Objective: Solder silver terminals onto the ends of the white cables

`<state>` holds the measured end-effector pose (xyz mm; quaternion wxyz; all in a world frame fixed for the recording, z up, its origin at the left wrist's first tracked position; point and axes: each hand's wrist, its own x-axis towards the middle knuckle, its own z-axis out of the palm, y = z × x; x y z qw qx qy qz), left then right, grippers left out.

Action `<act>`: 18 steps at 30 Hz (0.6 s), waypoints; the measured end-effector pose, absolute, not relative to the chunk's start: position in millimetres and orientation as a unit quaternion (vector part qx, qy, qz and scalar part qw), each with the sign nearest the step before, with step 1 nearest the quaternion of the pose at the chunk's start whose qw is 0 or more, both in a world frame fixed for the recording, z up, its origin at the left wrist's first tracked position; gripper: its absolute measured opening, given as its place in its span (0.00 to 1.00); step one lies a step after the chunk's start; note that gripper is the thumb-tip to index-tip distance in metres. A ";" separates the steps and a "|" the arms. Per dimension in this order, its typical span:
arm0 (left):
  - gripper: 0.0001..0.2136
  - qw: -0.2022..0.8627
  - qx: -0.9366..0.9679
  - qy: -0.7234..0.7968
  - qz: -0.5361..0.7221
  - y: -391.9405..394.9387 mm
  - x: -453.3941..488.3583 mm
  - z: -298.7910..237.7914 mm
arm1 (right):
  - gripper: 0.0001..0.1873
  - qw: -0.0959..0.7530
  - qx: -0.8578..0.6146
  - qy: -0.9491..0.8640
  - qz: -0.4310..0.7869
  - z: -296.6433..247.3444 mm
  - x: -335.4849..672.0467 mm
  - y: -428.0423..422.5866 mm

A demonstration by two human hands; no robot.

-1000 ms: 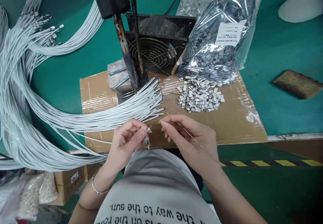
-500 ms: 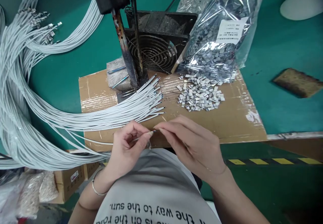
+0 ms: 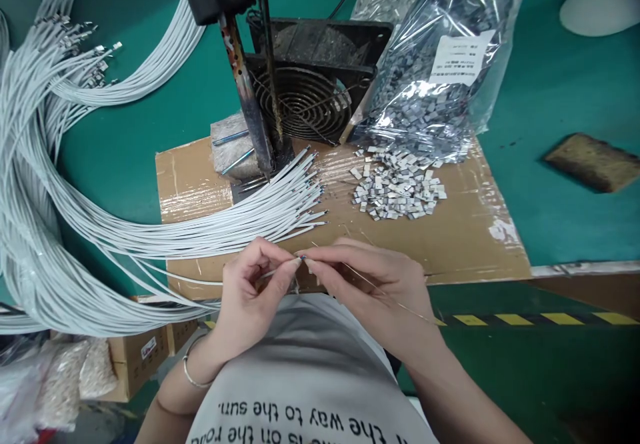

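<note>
My left hand (image 3: 256, 297) is closed in a pinch on a single white cable (image 3: 269, 274), close to its end. Tiny coloured wire ends (image 3: 303, 257) peek out between the fingertips of both hands. My right hand (image 3: 383, 284) pinches at those wire ends with thumb and forefinger, its tips almost touching the left ones. A thin, shiny solder-like wire (image 3: 400, 305) runs across the right hand. Just beyond lies a bundle of white cables (image 3: 240, 231), stripped ends pointing right. A pile of small metal connectors (image 3: 400, 184) rests on the cardboard sheet (image 3: 470, 231).
A soldering iron (image 3: 245, 91) hangs from a black stand in front of a fan (image 3: 305, 101). Behind the connectors sits a clear bag (image 3: 430, 111) of more connectors. A brown sponge (image 3: 595, 163) lies at right; thick cable bundles (image 3: 30, 184) fill the left.
My right hand has shifted slightly left and turned, bringing its fingertips against the wire ends at my left fingertips. The thin wire across the right hand shows more plainly.
</note>
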<state>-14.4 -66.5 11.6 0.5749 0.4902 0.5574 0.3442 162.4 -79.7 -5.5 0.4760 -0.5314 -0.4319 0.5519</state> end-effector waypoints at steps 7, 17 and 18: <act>0.03 0.441 0.613 0.560 0.341 -78.0 -17.7 -1.5 | 0.08 0.487 -0.544 -0.409 0.547 -5.9 158.8 -79.9; 0.08 0.579 0.485 0.541 0.370 -78.4 -8.6 4.7 | 0.07 0.565 -0.542 -0.404 0.472 -18.3 136.6 -86.4; 0.09 0.614 0.445 0.533 0.375 -76.5 -7.5 6.3 | 0.07 0.576 -0.543 -0.409 0.455 -20.4 132.1 -87.0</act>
